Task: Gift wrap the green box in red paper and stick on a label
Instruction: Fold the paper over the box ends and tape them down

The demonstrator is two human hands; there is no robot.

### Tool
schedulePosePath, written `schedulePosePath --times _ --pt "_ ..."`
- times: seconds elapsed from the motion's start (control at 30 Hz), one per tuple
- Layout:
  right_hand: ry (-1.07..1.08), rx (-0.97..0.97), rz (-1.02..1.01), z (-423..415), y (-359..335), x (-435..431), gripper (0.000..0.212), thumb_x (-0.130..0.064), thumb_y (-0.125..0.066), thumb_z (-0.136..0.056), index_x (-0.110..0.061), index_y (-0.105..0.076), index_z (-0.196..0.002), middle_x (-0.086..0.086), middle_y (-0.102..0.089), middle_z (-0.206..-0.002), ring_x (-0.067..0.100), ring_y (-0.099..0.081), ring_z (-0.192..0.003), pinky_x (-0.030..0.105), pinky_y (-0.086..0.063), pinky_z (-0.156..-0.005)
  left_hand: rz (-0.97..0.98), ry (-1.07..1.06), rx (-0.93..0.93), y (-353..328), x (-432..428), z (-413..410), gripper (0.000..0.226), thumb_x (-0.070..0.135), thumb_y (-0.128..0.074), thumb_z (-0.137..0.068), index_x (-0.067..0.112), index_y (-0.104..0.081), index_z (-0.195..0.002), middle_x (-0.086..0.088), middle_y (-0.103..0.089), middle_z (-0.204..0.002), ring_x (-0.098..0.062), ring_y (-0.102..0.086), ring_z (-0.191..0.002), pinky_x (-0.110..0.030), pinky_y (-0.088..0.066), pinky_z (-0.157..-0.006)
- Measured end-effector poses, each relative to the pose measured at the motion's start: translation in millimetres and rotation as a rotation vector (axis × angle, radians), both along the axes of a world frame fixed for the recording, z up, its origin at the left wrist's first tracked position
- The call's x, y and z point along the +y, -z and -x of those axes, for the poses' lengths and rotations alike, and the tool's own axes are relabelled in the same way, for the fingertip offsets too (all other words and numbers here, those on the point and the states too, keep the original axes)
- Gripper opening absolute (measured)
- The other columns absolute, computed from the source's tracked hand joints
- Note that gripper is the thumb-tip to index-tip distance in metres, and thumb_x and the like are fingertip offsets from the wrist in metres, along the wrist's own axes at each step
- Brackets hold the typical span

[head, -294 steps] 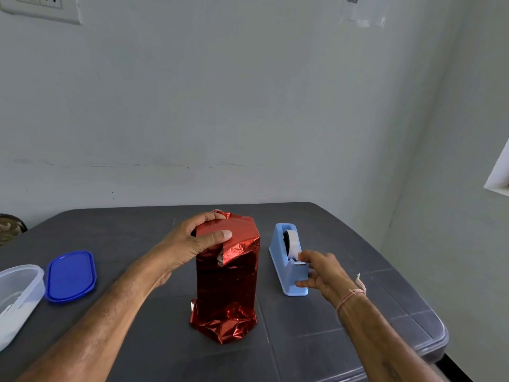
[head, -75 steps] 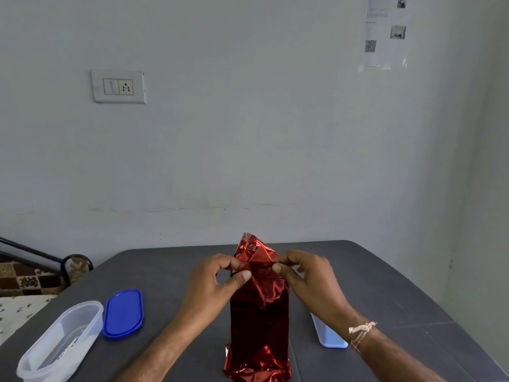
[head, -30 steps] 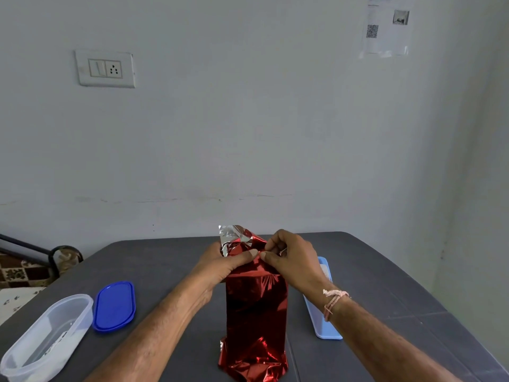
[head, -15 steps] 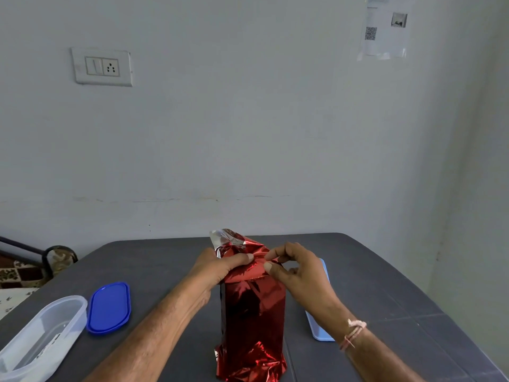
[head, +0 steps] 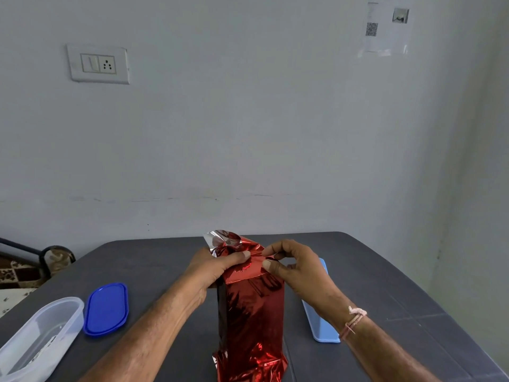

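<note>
Two hands are working the top end of the wrapped box point(head: 252, 312), which is standing upright on the worktop point(head: 385, 271), down at about 6 o'clock near the front edge. No green is showing anywhere, the red paper point(head: 249, 267) is covering the lot.

The left hand point(head: 217, 267) is gripping the top from the 9 o'clock side, with the thumb lying flat across the folded-over flap and pinning it. The right hand point(head: 297, 267) is sitting at the 3 o'clock side, thumb and forefinger pinching the flap's edge and the other fingers curled. I can't tell if there's a bit of tape in that pinch or just paper.

My take on doing this fold well: that foil is looking springy and slippery, so the left thumb should be holding pressure until something sticky is actually on. A silver corner point(head: 217, 239) is poking up at roughly 11 o'clock of the top, and I'd be tucking that under first so no shiny underside is showing. Then run the crease hard along the box edge with the right fingertips.

The tape dispenser point(head: 321, 326) is sitting just beside the box at 3 o'clock, so it's an easy one-handed reach. The bottom end is looking pretty crumpled too. The blue lid point(head: 106, 308) and clear tub point(head: 41, 332) are lying well apart out at 9 o'clock. I'm not seeing any label.
</note>
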State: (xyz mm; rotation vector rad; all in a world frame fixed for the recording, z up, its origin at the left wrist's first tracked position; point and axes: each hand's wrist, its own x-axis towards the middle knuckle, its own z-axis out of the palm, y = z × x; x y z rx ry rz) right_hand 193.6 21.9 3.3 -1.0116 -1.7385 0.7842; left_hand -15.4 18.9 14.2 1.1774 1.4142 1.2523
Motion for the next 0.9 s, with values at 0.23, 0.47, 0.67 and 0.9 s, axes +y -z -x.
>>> schedulePosePath --times 0.23,0.47,0.67,0.9 --pt "0.003 0.068 0.011 0.1 7.8 3.3 0.015 -0.019 -0.079 -0.089 -0.028 -0.075 -0.099 -0.006 -0.074 -0.098 0.010 -0.072 -0.083 0.031 -0.061 -0.080 0.066 -0.079 -0.135 4.2 -0.9 -5.8 0.043 0.019 -0.093 -0.069 0.006 -0.073 -0.105 -0.010 -0.079 -0.082 -0.016 -0.073 -0.061 -0.020 -0.052 -0.046" --pt "-0.029 0.219 0.055 0.6 10.7 3.8 0.018 -0.003 -0.075 -0.090 -0.016 -0.075 -0.102 0.000 -0.077 -0.097 0.015 -0.070 -0.096 0.027 -0.058 -0.086 0.055 -0.110 -0.182 6.6 -6.9 -10.4 0.039 0.019 -0.092 -0.070 0.005 -0.074 -0.101 -0.009 -0.078 -0.079 -0.015 -0.072 -0.059 -0.020 -0.052 -0.048" --pt "0.190 0.325 0.137 -30.2 19.6 5.9 0.010 -0.013 -0.076 -0.091 -0.017 -0.075 -0.100 -0.001 -0.076 -0.096 0.011 -0.067 -0.084 0.029 -0.055 -0.068 0.048 -0.093 -0.204 5.5 -11.7 -11.5 0.026 0.016 -0.090 -0.074 0.009 -0.073 -0.093 -0.001 -0.075 -0.064 -0.009 -0.070 -0.050 -0.017 -0.050 -0.044" --pt "0.686 -0.123 0.365 -93.4 72.5 29.4 0.046 -0.042 -0.067 -0.095 0.003 -0.073 -0.102 0.020 -0.073 -0.103 0.031 -0.069 -0.090 0.053 -0.060 -0.087 0.040 -0.087 -0.185 5.1 -12.2 -12.3 0.027 0.019 -0.089 -0.075 0.010 -0.071 -0.093 0.000 -0.074 -0.066 -0.009 -0.068 -0.051 -0.017 -0.049 -0.044"
